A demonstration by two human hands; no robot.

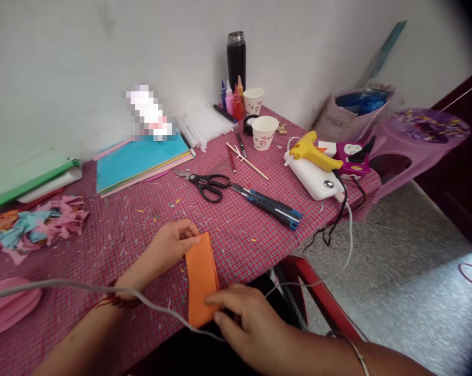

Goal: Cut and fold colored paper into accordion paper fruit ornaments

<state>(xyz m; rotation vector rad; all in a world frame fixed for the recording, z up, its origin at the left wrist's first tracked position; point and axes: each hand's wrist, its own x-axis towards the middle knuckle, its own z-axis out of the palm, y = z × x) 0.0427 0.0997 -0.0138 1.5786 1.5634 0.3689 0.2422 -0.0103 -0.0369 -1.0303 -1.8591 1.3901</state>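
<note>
A folded strip of orange paper (pixel 201 279) lies at the table's near edge, several layers showing along its right side. My left hand (pixel 176 237) pinches its far end between thumb and curled fingers. At the near end, my right hand (pixel 247 318) grips the right edge, forefinger on top and thumb by the lower corner. Beyond the paper are black-handled scissors (pixel 206 185), blades pointing left, and a blue and black utility knife (pixel 269 204) with its blade out. A grey cable (pixel 153 304) runs across in front of my left forearm.
A yellow glue gun (pixel 314 151) rests on a white box (pixel 312 175) at the right edge. Paper cups (pixel 264 133), glue bottles and a black flask (pixel 236 60) stand at the back. Coloured sheets (pixel 141 159) and cut paper pieces (pixel 43 222) lie left. A red chair (pixel 322 297) is below right.
</note>
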